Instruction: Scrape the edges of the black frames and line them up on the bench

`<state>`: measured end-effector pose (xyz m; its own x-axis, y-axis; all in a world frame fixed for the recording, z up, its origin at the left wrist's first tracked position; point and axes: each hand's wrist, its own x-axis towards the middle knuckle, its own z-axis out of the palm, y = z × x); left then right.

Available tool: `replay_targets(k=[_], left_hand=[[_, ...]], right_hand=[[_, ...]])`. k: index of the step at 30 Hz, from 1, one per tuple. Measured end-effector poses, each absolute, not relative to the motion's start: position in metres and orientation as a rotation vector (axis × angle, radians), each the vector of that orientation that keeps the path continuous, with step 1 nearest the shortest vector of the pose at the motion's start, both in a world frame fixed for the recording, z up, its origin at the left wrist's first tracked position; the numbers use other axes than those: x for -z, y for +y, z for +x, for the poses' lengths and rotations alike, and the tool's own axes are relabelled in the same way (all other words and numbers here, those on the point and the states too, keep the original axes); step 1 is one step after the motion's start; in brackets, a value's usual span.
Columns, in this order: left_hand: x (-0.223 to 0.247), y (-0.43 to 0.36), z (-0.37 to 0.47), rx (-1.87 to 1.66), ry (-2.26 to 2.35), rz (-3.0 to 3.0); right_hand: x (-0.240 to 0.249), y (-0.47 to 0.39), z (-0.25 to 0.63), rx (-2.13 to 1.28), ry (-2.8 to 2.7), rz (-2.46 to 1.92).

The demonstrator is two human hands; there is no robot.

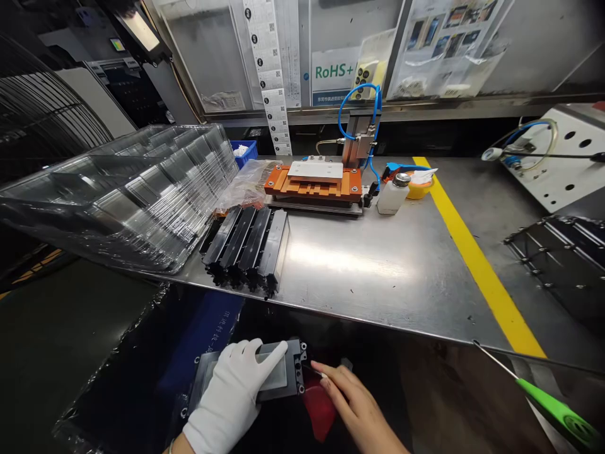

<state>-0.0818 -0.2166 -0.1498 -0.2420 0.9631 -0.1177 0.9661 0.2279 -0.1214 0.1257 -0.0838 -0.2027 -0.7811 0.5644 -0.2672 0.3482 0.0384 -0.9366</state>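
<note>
Low in the middle, my gloved left hand (pixel 231 394) holds the dark flat part (pixel 292 360). It runs left to right, rising a bit, holey end pointing right. There my right hand (pixel 352 394) pinches a thin tool (pixel 317 371).

Gloved left hand (pixel 234 391) spread flat, bare right hand (pixel 352 394) pinching

Green "RoHS+" on a white-and-blue sign (pixel 334 75) at upper centre of the frame, smaller Chinese characters on its blue lower band, too small to read surely, white handwritten characters on dark blue plastic (pixel 201 337) at lower left, unclear, apparently ending "10"
</note>
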Motion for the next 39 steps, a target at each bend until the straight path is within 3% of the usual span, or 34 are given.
replay_targets(k=[3, 7, 14, 26, 30, 36, 39], left_hand=[[0.152, -0.219, -0.082, 0.237, 2.414, 1.918], [0.15, -0.222, -0.08, 0.195, 2.394, 1.946], [0.144, -0.221, -0.083, 0.364, 2.27, 1.956], [0.102, -0.201, -0.095, 0.295, 1.924, 2.054], [0.108, -0.203, -0.094, 0.244, 1.97, 1.976], [0.137, -0.211, -0.084, 0.271, 2.279, 1.836], [0.139, -0.21, -0.08, 0.319, 2.278, 1.872]], right_hand=[[0.21, -0.07, 0.134, -1.047, -2.5, -0.738], [0.21, -0.065, 0.134, -0.665, -2.57, -0.504], [0.209, -0.059, 0.133, -0.546, -2.625, -0.41], [0.202, -0.046, 0.131, -0.527, -2.703, -0.183], [0.203, -0.055, 0.137, -0.716, -2.681, -0.313], [0.188, -0.084, 0.136, -2.079, -2.272, -0.917], [0.185, -0.095, 0.127, -2.26, -2.144, -1.025]])
